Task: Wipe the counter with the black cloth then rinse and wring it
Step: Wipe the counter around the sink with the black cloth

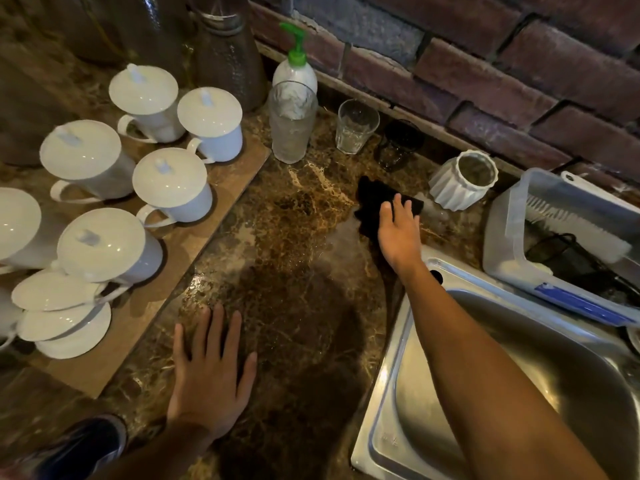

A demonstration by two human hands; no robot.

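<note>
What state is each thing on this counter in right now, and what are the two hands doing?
black cloth: bunched, pressed to counter
right hand: flat on the cloth
left hand: flat on the counter
white cups: lidded, on board
tall glass: upright
short glass: upright, looks empty
sink: no water running

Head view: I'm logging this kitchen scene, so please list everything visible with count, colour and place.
counter: one, brown marble, centre
black cloth: one, on counter beside sink
lidded mugs: about eight, white, on board at left
wooden board: one, brown, left
soap bottle: one, white with green pump, by wall
glasses: two clear, one dark, near wall
ribbed jar: one, white
plastic tub: one, clear, holds brush
sink: one, steel, right
brick wall: red-brown, behind
left hand: flat on counter
right hand: pressing cloth
</note>
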